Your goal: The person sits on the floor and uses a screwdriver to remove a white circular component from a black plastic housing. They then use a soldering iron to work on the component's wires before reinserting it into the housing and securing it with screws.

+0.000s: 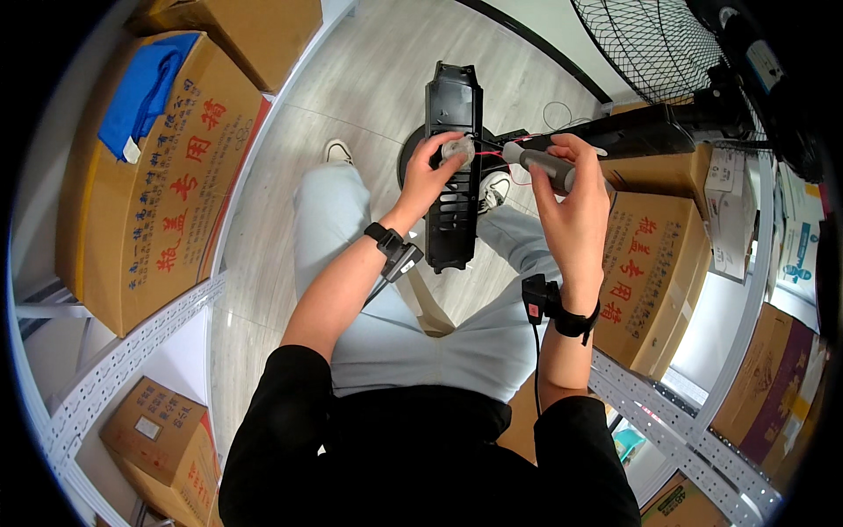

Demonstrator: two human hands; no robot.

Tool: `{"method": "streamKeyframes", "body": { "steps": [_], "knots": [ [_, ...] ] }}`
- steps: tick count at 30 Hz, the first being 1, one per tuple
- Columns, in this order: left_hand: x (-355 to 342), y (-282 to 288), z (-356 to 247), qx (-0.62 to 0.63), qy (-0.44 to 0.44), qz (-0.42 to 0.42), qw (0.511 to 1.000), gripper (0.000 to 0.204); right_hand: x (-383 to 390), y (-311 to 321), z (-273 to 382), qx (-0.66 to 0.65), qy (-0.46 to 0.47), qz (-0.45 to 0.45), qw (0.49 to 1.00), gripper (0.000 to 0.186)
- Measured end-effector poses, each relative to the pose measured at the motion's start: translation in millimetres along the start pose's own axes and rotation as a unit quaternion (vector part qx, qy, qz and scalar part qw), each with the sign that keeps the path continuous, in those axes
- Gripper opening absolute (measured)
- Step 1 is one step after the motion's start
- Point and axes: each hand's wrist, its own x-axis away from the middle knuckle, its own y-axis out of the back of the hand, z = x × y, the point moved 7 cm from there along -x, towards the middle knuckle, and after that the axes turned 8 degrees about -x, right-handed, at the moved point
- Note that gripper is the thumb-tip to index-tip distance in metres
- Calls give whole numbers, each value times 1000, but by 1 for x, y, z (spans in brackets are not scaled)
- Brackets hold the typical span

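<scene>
Blue folded cloth (149, 92) on brown cardboard box (189, 189), at its upper edge. Left hand (428, 183) pinches clear round plastic piece (458, 152) over long black slotted plastic housing (452, 107), near its right edge. Thin red wires (488, 154) cross that edge. Right hand (575, 206), beyond, grips grey cylindrical tool (537, 162).

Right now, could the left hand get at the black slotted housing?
Probably yes: the left hand appears directly over the black slotted housing, with nothing blocking, though it holds a clear round piece.
</scene>
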Motion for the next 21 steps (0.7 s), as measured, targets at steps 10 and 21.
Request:
{"method": "streamKeyframes", "body": {
  "steps": [10, 21],
  "knots": [
    [0, 0, 2, -15, 0, 9, 1000, 37, -3, 0, -2, 19, 31, -5, 999, 36],
    [0, -1, 0, -6, -20, -12, 1000, 33, -5, 4, -10, 24, 14, 7, 1000, 42]
  ]
}}
